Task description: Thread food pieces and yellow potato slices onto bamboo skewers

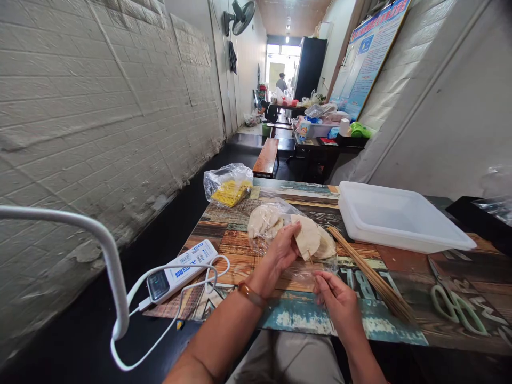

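My left hand (283, 246), with a brown bangle at the wrist, pinches a pale, thin, folded flat sheet of food (306, 234) between thumb and fingers. Just below and to the right, my right hand (338, 298) closes its fingertips on a thin bamboo skewer (311, 259), whose upper end meets the lower edge of the sheet. How far it goes in is hidden. Under and behind my left hand lies a clear plastic bag (266, 218) with more pale sheets. A bundle of bamboo skewers (370, 274) rests on the table right of my hands.
An open white plastic tub (408, 244) stands at the back right, with green-handled scissors (456, 306) in front. At the far left corner is a bag of yellow food (230, 191). A white power bank (182, 271) with a looping cable lies left. Beyond is a bench (267, 156).
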Demonstrator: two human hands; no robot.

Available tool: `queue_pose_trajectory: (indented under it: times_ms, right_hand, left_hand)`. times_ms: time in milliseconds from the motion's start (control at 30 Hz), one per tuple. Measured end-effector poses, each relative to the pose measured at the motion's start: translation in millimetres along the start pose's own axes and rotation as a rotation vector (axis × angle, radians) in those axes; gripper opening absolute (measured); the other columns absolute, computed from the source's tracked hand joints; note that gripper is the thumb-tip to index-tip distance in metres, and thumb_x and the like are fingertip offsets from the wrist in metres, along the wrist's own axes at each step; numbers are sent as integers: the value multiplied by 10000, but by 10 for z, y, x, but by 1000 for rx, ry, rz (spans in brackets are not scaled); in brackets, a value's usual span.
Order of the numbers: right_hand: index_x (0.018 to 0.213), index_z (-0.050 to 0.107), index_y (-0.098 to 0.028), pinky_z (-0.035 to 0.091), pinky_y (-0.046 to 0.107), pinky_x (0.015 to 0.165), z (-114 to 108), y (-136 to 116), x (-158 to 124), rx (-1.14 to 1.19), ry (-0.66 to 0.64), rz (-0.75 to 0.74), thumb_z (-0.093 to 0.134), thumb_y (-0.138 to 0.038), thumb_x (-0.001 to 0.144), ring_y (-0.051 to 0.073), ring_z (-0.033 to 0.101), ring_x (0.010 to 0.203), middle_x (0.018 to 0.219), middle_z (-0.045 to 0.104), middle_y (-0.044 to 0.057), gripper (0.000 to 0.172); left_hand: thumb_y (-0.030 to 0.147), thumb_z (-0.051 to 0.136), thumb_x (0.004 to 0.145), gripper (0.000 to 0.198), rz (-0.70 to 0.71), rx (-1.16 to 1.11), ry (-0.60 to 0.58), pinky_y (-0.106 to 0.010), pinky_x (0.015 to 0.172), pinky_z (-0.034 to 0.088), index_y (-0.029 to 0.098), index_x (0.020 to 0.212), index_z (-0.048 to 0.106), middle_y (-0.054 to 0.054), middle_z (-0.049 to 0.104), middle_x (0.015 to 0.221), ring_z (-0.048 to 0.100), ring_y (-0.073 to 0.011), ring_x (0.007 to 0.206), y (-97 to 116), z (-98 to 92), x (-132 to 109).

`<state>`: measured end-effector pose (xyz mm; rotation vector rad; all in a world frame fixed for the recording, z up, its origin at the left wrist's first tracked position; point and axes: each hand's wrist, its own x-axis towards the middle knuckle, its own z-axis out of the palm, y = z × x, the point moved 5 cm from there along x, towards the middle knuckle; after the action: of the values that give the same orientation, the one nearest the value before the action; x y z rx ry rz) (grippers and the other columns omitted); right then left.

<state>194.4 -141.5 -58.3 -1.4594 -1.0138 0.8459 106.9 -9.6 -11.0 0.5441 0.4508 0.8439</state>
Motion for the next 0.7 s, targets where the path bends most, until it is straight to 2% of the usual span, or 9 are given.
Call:
queue_pose_trajectory:
  times_ms: [133, 367, 700]
  right_hand:
    - [827, 677, -207, 426, 252, 469, 24, 39, -55, -125, -4, -21, 554, -471, 837, 139, 521, 479, 568, 567, -18, 292]
    - [759, 628, -194, 390, 241, 465, 112, 37, -35, -207, -1, -37, 504, -505, 861, 130, 489, 476, 565, 537, -18, 350]
    - [716, 618, -199, 386, 230, 458, 182, -18, 1, -168, 39, -49, 520, -513, 842, 137, 503, 494, 550, 545, -14, 352]
  left_hand:
    - [333, 695, 688, 310, 20, 11, -24, -331, 752, 520, 92, 881, 670, -117, 706, 828, 660, -249, 855, 15, 1, 12]
    - [271, 692, 675, 233, 31, -45, 37, -331, 707, 533, 98, 825, 649, -93, 693, 719, 672, -234, 741, -10, -60, 45]
    - [270, 687, 668, 211, 23, -50, 77, -356, 724, 540, 155, 825, 607, -78, 700, 799, 675, -236, 773, -23, -53, 21]
